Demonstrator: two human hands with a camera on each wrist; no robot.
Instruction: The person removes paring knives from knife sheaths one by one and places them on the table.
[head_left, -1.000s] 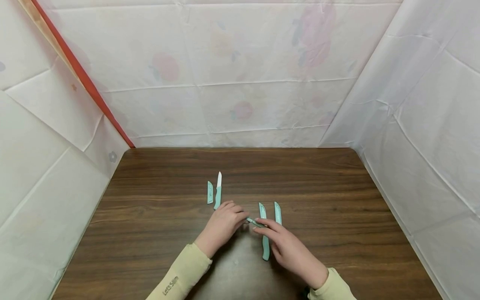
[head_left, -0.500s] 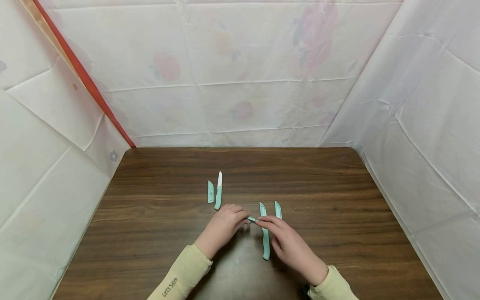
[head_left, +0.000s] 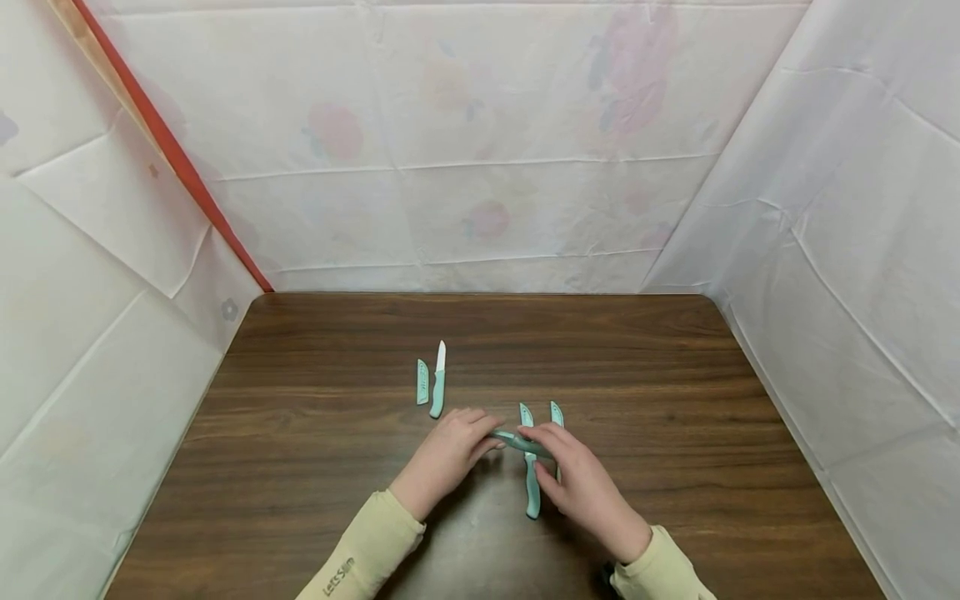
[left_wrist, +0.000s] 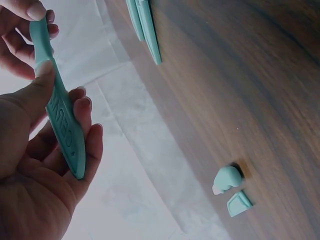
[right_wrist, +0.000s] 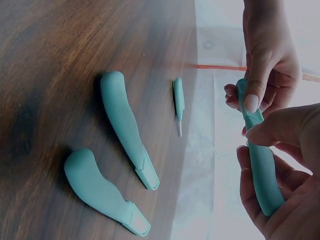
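A mint-green paring knife in its sheath is held level between both hands above the table. My left hand (head_left: pixel 446 454) grips the lettered sheath (left_wrist: pixel 65 127), thumb on one side and fingers behind. My right hand (head_left: pixel 588 492) holds the handle (right_wrist: pixel 264 175) with its thumb near the sheath's mouth. In the right wrist view the sheath's mouth meets the handle, and no bare blade shows. Below the right hand lie two more sheathed knives, one nearer the middle (head_left: pixel 532 492) and one further right (head_left: pixel 557 414), partly hidden by that hand.
Beyond the left hand, an unsheathed knife (head_left: pixel 437 392) with a white blade lies pointing away, beside a loose mint sheath (head_left: pixel 422 383). The dark wooden table (head_left: pixel 300 467) is bordered by white patterned sheeting (head_left: pixel 465 167) at the back and both sides.
The right hand's fingers have shifted right along the knife, so more of it shows between the hands. The left hand stays nearly in place. The knives on the table have not moved.
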